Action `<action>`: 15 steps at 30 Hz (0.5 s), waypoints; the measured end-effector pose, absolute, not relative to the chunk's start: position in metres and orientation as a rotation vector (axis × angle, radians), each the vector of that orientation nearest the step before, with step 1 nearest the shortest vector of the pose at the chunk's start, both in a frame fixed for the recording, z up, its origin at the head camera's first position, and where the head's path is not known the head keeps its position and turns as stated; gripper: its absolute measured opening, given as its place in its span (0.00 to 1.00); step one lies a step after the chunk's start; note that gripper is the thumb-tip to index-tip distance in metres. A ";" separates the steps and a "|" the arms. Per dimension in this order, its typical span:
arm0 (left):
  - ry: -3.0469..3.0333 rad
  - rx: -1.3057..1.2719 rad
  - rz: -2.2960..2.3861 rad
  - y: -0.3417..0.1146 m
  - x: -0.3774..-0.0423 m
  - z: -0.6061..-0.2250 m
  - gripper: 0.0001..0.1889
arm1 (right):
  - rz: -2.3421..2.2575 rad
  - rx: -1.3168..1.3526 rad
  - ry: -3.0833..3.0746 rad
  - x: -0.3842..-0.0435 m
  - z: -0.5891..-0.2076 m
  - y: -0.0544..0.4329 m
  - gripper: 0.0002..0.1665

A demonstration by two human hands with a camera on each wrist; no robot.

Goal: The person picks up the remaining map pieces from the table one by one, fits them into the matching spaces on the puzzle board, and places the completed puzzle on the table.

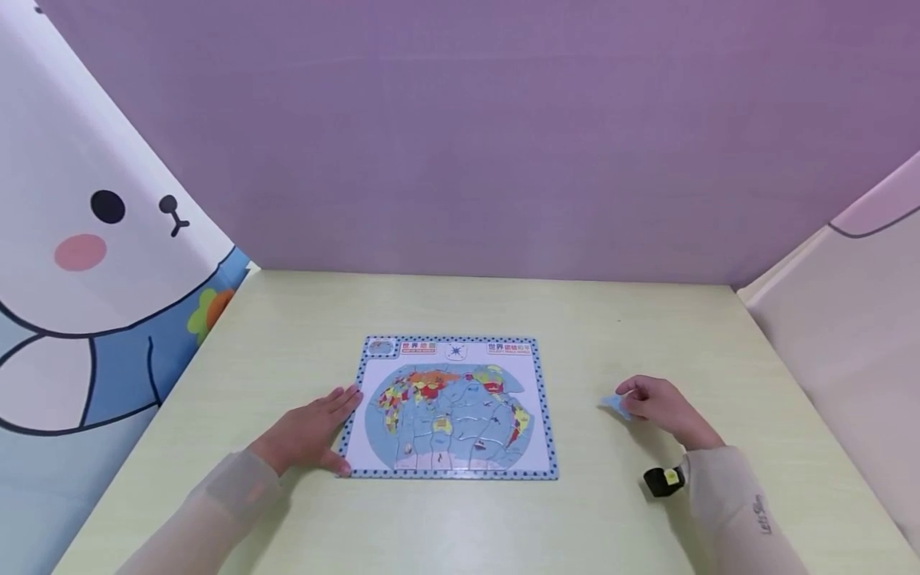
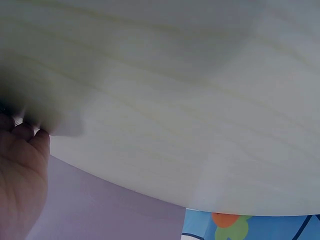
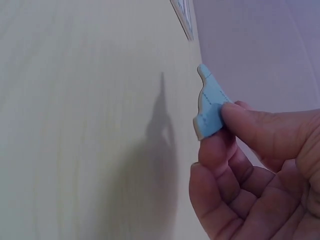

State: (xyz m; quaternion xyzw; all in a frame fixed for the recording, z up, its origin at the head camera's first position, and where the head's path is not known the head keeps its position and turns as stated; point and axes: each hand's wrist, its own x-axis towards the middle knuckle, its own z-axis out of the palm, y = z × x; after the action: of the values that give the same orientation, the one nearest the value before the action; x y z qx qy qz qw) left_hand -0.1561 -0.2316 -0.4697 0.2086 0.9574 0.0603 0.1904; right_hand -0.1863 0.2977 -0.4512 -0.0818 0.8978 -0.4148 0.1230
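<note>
A world map jigsaw puzzle [image 1: 460, 415] lies flat on the table, its white board edged with a dotted blue border. Along the board's left edge rests my left hand [image 1: 309, 431], fingers extended and thumb near the lower left corner. To the right of the board, my right hand [image 1: 657, 406] pinches a light blue puzzle piece [image 3: 211, 107] between thumb and fingers, above the table. Dark dashed lines mark the piece's face. A white notch shows at the map's upper right side. In the left wrist view only part of the left hand [image 2: 22, 175] appears, at the left border.
The pale wood-grain table [image 1: 460, 527] reaches back to a purple cloth wall [image 1: 489, 160]. A printed cartoon panel [image 1: 86, 319] stands at the left, a pale panel [image 1: 855, 335] at the right. A small black camera [image 1: 663, 481] hangs at the right wrist.
</note>
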 end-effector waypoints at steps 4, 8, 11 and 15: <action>2.691 0.579 0.158 -0.232 -0.155 -0.468 0.59 | -1.228 -0.234 2.590 -0.192 -0.455 0.285 0.11; 2.696 0.571 0.150 -0.232 -0.154 -0.468 0.58 | -1.226 -0.206 2.553 -0.198 -0.459 0.274 0.10; 2.695 0.575 0.164 -0.230 -0.154 -0.468 0.58 | -1.195 -0.170 2.550 -0.200 -0.461 0.268 0.09; 2.691 0.565 0.169 -0.229 -0.154 -0.467 0.59 | -1.164 -0.160 2.551 -0.203 -0.461 0.263 0.10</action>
State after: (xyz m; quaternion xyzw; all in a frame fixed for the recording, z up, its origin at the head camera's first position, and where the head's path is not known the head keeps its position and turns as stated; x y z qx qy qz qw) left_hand -0.1539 -0.2294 -0.4667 0.2011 0.9586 0.0602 0.1923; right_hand -0.2032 0.2633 -0.4610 -0.0560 0.8958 -0.4086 0.1658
